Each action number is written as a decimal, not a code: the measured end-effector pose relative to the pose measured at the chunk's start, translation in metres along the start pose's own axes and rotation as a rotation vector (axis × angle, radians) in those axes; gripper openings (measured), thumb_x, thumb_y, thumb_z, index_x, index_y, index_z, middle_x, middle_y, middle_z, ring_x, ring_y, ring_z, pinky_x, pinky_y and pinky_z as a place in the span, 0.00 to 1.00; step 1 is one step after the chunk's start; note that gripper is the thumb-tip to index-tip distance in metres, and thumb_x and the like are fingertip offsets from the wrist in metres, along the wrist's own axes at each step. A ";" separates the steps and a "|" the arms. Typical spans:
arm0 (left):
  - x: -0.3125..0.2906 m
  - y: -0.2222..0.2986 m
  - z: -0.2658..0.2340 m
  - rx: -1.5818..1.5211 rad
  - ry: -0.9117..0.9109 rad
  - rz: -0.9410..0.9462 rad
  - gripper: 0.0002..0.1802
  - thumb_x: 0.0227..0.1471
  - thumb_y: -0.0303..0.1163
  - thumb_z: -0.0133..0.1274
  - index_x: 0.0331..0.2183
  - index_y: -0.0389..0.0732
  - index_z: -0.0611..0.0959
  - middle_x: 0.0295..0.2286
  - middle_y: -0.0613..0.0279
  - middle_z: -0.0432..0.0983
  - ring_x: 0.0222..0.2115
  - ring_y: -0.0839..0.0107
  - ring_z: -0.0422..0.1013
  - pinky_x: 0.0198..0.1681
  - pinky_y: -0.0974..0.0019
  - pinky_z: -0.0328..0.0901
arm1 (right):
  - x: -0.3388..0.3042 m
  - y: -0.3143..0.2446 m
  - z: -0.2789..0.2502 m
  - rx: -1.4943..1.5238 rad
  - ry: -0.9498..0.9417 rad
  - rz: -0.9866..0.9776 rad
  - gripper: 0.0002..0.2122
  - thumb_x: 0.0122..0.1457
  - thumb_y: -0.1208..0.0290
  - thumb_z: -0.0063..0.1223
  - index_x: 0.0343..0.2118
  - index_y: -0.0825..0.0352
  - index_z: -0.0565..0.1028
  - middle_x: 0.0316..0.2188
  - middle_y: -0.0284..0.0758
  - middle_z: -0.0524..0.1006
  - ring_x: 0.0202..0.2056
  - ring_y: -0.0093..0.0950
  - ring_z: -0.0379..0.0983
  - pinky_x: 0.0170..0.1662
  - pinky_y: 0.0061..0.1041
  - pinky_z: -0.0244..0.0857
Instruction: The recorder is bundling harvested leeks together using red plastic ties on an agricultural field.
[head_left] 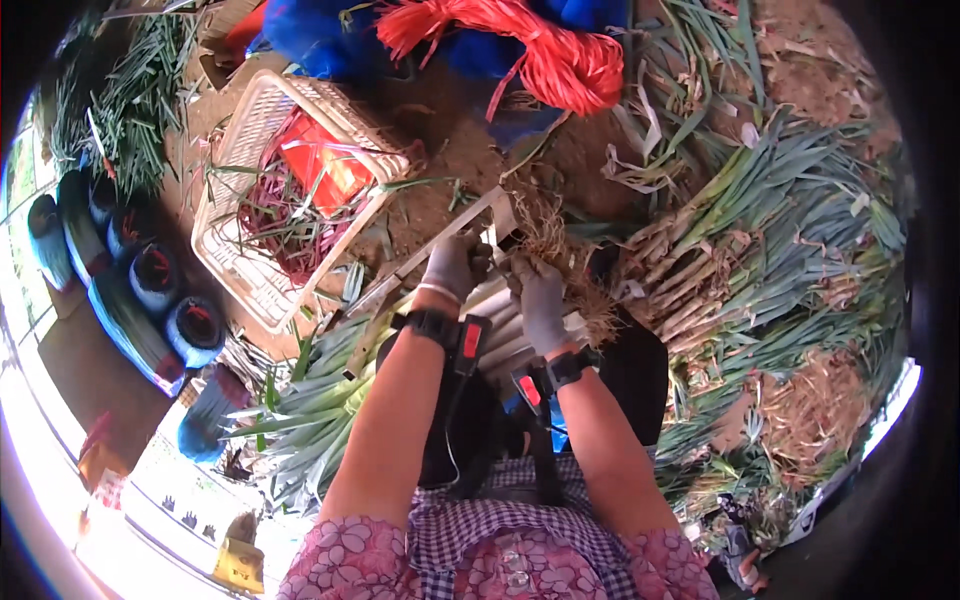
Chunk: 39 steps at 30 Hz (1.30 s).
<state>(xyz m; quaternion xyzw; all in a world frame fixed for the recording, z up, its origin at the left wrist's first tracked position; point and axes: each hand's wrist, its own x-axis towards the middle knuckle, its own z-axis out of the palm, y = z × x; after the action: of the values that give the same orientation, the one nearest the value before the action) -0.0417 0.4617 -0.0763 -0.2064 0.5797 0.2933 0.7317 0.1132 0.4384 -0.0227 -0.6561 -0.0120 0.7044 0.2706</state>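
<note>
Both hands wear grey work gloves and meet close together over a bundle of leeks [487, 322]. Their white stalks lie under my wrists and their green leaves [325, 395] fan out to the lower left. The fingers of my left hand [455, 266] are curled in at the stalks' far end, beside a narrow rail-like frame [425, 248]. Just to its right, my right hand [541, 305] is also bent closed, next to a mass of stringy roots [548, 232]. Whatever the fingertips pinch is too small and shaded to name.
A cream plastic basket [225, 262] with red strips and scraps stands at the left. Red twine [560, 65] lies on blue material at the back. A large leek heap [760, 250] spreads along the right. Several blue-wrapped bundles [195, 330] lie far left.
</note>
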 end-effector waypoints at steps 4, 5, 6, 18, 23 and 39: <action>0.050 -0.004 -0.026 -0.057 0.061 -0.029 0.06 0.64 0.28 0.46 0.31 0.44 0.74 0.20 0.66 0.65 0.16 0.75 0.59 0.18 0.67 0.55 | -0.014 -0.013 0.008 -0.006 -0.012 0.060 0.09 0.68 0.67 0.57 0.33 0.66 0.81 0.20 0.21 0.71 0.21 0.10 0.61 0.24 0.16 0.52; 0.064 -0.004 -0.047 0.130 0.047 0.102 0.06 0.63 0.28 0.47 0.31 0.43 0.75 0.20 0.66 0.66 0.16 0.75 0.59 0.18 0.68 0.54 | -0.017 -0.012 0.013 -0.110 -0.069 -0.037 0.09 0.67 0.67 0.57 0.32 0.67 0.81 0.20 0.21 0.71 0.21 0.11 0.61 0.24 0.17 0.52; 0.077 -0.003 -0.068 0.316 0.060 0.239 0.07 0.63 0.28 0.48 0.31 0.42 0.76 0.20 0.65 0.66 0.16 0.75 0.59 0.18 0.68 0.54 | -0.017 -0.011 0.017 -0.213 -0.128 -0.139 0.10 0.67 0.68 0.57 0.31 0.67 0.81 0.20 0.22 0.71 0.21 0.12 0.61 0.24 0.18 0.53; 0.091 -0.028 -0.050 1.404 0.139 0.736 0.04 0.52 0.31 0.62 0.30 0.41 0.86 0.23 0.58 0.81 0.23 0.64 0.77 0.27 0.60 0.70 | 0.004 -0.008 -0.001 -0.601 -0.061 -0.308 0.10 0.67 0.69 0.54 0.34 0.68 0.83 0.20 0.25 0.72 0.21 0.16 0.65 0.27 0.22 0.58; 0.058 -0.013 -0.032 -0.118 0.039 -0.011 0.04 0.59 0.28 0.49 0.31 0.45 0.76 0.19 0.63 0.67 0.13 0.71 0.59 0.15 0.69 0.53 | -0.028 -0.030 -0.001 -0.856 0.007 -0.297 0.12 0.63 0.63 0.60 0.40 0.68 0.80 0.30 0.42 0.83 0.36 0.41 0.82 0.40 0.38 0.72; 0.026 -0.002 -0.016 -0.054 -0.065 -0.079 0.09 0.64 0.33 0.48 0.33 0.40 0.79 0.26 0.55 0.79 0.19 0.65 0.70 0.23 0.61 0.66 | -0.012 -0.017 0.010 -0.498 -0.339 -0.158 0.14 0.68 0.59 0.59 0.42 0.66 0.81 0.44 0.31 0.82 0.42 0.25 0.81 0.41 0.23 0.71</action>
<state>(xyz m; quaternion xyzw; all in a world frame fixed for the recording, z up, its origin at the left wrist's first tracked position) -0.0483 0.4549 -0.1058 -0.2389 0.5388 0.2865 0.7553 0.1103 0.4510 -0.0038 -0.5724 -0.2802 0.7560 0.1494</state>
